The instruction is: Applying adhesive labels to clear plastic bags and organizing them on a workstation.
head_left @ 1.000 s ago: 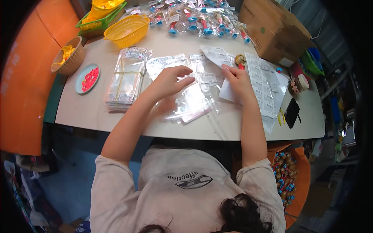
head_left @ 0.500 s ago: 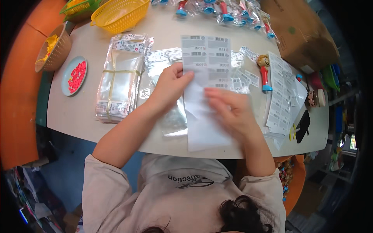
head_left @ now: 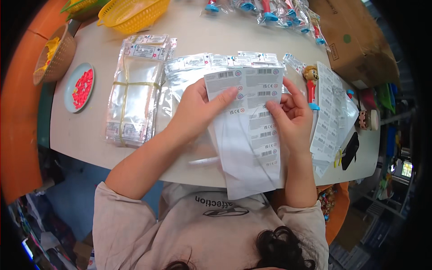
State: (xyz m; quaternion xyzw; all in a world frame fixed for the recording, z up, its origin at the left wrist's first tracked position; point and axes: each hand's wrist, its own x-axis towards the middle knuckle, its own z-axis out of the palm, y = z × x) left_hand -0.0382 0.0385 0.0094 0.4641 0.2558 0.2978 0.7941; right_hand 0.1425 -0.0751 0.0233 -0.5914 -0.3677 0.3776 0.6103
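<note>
A sheet of grey-and-white barcode labels [head_left: 268,130] is held up over the table's front edge, with a bare white area on its left side. My left hand [head_left: 198,110] grips its left edge, thumb on the face and fingers behind. At the right edge my right hand [head_left: 294,119] pinches it between thumb and curled fingers. Behind the sheet lie flat clear bags [head_left: 182,67] with printed headers, partly covered. To the right, a small toy figure [head_left: 311,85] with a red body and blue base lies beside more label sheets [head_left: 327,121].
A tied bundle of clear bags [head_left: 139,96] lies left of my hands. Farther left are a plate [head_left: 69,104] of small red pieces and a tan basket [head_left: 64,63]. A yellow basket [head_left: 130,20], bagged toys [head_left: 288,20] and a cardboard box [head_left: 360,40] stand at the back.
The label sheet has come nearer to me and tilted. My right hand has moved from the sheet's middle to its right edge, and labels now show lower down the right side.
</note>
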